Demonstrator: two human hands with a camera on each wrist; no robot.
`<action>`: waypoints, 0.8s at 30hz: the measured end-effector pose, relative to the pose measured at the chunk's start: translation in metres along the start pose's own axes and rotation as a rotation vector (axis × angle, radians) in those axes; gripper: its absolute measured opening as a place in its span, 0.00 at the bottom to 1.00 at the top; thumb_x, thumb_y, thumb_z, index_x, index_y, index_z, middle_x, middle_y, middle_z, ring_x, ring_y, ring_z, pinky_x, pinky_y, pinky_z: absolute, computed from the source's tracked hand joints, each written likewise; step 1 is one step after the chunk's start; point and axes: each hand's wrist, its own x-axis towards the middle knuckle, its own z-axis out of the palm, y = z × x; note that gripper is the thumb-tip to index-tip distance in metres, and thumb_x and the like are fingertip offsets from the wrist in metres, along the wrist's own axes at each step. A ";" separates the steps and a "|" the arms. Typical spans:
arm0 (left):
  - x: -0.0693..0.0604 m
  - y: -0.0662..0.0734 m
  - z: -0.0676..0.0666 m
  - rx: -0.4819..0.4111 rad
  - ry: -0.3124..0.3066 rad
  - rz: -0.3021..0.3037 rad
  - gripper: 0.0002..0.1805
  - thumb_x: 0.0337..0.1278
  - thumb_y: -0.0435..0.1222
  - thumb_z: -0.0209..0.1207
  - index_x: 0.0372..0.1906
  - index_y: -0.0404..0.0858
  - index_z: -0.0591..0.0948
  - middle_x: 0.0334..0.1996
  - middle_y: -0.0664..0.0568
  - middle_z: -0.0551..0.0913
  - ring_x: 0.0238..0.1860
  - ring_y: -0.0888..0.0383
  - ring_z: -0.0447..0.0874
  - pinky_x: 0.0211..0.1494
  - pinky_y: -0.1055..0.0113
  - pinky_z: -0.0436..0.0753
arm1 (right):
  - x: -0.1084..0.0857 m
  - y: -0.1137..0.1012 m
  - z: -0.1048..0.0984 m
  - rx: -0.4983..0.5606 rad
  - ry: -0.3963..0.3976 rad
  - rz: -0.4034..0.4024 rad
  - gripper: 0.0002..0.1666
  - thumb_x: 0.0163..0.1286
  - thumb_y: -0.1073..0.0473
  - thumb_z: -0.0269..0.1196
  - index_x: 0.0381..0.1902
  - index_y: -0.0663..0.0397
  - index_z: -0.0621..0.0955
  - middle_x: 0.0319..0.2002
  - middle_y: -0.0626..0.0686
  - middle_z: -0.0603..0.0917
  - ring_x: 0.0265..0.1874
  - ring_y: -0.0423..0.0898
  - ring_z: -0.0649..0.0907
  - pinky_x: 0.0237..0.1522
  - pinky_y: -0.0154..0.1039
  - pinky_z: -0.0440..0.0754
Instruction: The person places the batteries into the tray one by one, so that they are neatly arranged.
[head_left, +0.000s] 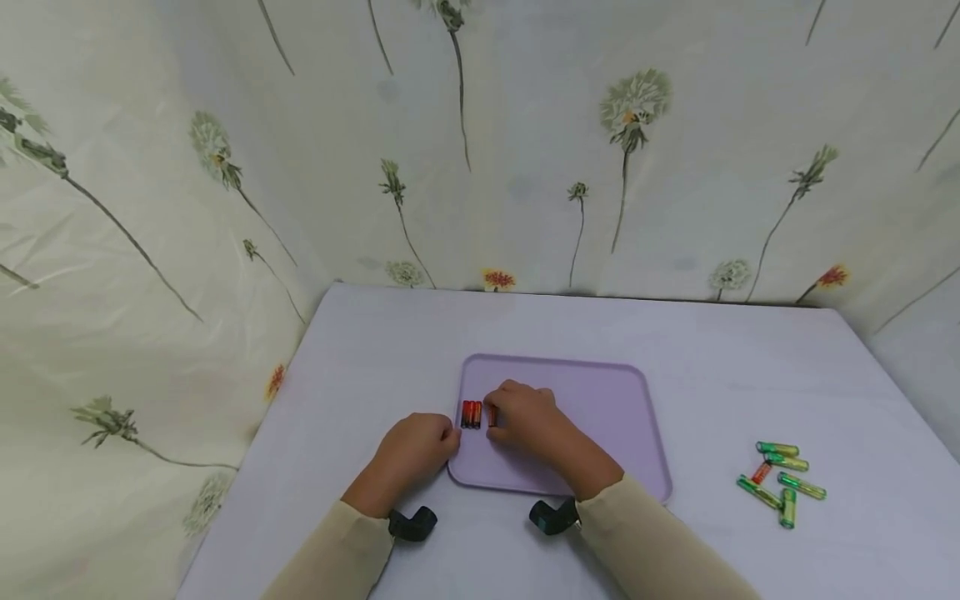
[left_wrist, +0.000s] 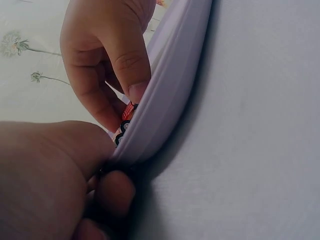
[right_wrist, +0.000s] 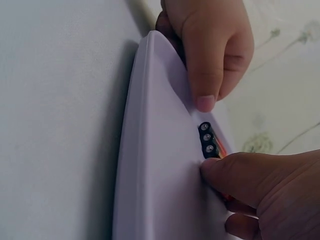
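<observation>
A purple tray [head_left: 592, 417] lies on the table. Three red-and-black batteries [head_left: 471, 414] stand side by side in a row near its left edge; their ends [right_wrist: 207, 137] show in the right wrist view. My left hand [head_left: 416, 450] grips the tray's left rim, thumb above and fingers at the outer side. Just right of the row, my right hand [head_left: 531, 421] pinches another red battery [head_left: 492, 416] between thumb and fingers, over the tray. In the right wrist view that battery is mostly hidden behind the right thumb [right_wrist: 235, 175].
To the right on the white-covered table [head_left: 720, 375] lie several green batteries [head_left: 801, 486] and one red battery [head_left: 761, 472], loosely scattered. A flower-patterned cloth [head_left: 517, 167] hangs behind the table and along its left side.
</observation>
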 end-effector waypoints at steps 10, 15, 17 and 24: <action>-0.001 -0.001 0.002 0.007 0.014 0.016 0.20 0.73 0.46 0.58 0.20 0.47 0.76 0.17 0.58 0.67 0.22 0.60 0.67 0.28 0.64 0.67 | 0.003 -0.007 0.001 0.021 -0.003 0.016 0.25 0.64 0.49 0.76 0.58 0.47 0.84 0.49 0.47 0.84 0.46 0.43 0.80 0.46 0.55 0.73; -0.001 -0.001 0.002 0.006 0.013 0.020 0.20 0.73 0.46 0.58 0.21 0.47 0.76 0.17 0.58 0.67 0.22 0.60 0.67 0.28 0.64 0.67 | 0.004 -0.011 0.001 0.033 -0.013 0.020 0.27 0.64 0.49 0.77 0.59 0.49 0.84 0.50 0.49 0.84 0.47 0.44 0.80 0.46 0.53 0.72; -0.001 -0.001 0.002 0.006 0.017 0.020 0.20 0.72 0.46 0.58 0.21 0.47 0.76 0.17 0.58 0.67 0.22 0.60 0.67 0.28 0.64 0.67 | 0.005 -0.011 0.001 0.036 -0.012 0.019 0.28 0.64 0.49 0.77 0.59 0.49 0.83 0.50 0.49 0.84 0.47 0.44 0.79 0.46 0.53 0.72; -0.001 -0.001 0.001 0.010 0.037 0.044 0.20 0.72 0.45 0.58 0.20 0.48 0.75 0.16 0.59 0.67 0.22 0.60 0.66 0.27 0.64 0.66 | 0.010 -0.009 0.004 0.036 0.000 0.000 0.27 0.64 0.49 0.77 0.59 0.49 0.84 0.47 0.47 0.83 0.43 0.42 0.78 0.42 0.50 0.70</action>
